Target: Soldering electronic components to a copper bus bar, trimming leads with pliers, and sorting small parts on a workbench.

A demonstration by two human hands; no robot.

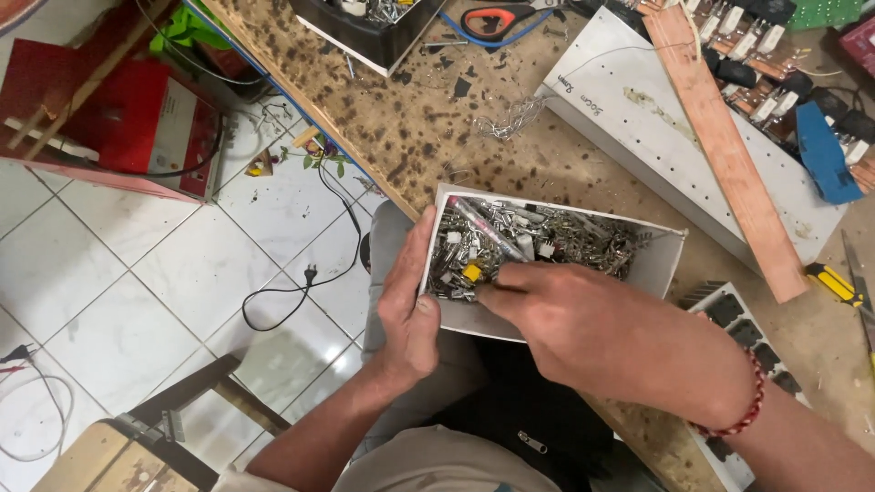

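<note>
A white cardboard box full of small metal parts and screws rests at the edge of a scorched wooden workbench. My left hand grips the box's left wall, thumb on its near rim. My right hand reaches into the box from the near side, fingertips pinched among the metal parts close to a small yellow piece. A red beaded bracelet circles my right wrist. Whether the fingers hold a part is hidden.
A long white metal chassis with a copper bar and electronic components lies at the back right. Orange-handled cutters and a black tray sit at the back. A yellow-handled tool lies right. Below left: tiled floor, black cable, red case.
</note>
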